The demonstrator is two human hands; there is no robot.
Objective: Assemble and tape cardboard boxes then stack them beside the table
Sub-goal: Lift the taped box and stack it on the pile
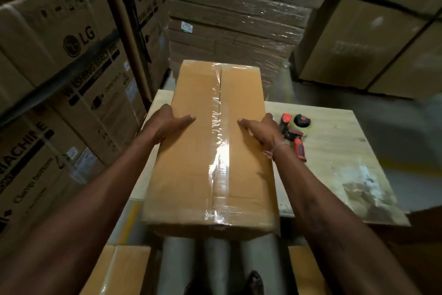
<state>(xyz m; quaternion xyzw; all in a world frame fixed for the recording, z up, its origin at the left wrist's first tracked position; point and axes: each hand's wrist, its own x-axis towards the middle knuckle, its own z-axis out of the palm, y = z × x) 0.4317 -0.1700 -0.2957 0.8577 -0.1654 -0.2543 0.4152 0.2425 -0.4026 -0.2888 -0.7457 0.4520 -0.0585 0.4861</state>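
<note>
Two hands were on the taped cardboard box [210, 151], one per long side. My left hand [167, 122] lay on its left top edge, fingers curled over the side and thumb flat on the top panel; my right hand [258, 127] mirrored it on the right edge. Both grips were closed round the box edges. The box lay lengthwise across the left part of the counter [334, 151], its near end overhanging toward me. Clear tape [218, 141] ran down the centre seam and over the near edge.

Judgement: empty carton, so light for its bulk; panels stiff at edges, soft mid-panel. Tape glossy and likely slippery, so keep palms on bare cardboard. Holding at mid-length on both sides looked balanced for a lift.

Tape dispenser [294, 134], red and black, lay on the counter just beside the right hand.

Legible print: stacked cartons [71, 55] at left read "LG", "WASHING MACHINE", "Clamp bottom". Labels on the shrink-wrapped pallet stack [239, 19] behind were too small to read.
</note>
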